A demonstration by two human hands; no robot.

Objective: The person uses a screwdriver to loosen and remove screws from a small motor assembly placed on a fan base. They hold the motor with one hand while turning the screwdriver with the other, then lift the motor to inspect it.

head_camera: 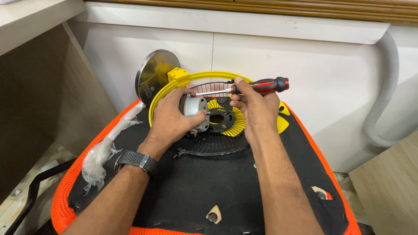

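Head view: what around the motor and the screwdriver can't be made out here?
- Screwdriver tip: in the head view it ends at the motor's top edge beside the left hand's fingers; the screw is too small to see.
- Motor's left side: covered by the left hand.
- Fan guard centre: partly behind the right hand.
- Metal disc: lower part hidden by the yellow ring.

Work surface: black fabric chair seat with orange mesh edging [65,200]. Directly on it: black wire fan guard with yellow rim [213,146], crumpled clear plastic wrap [102,152] along left edge. Two torn holes in the fabric near front.
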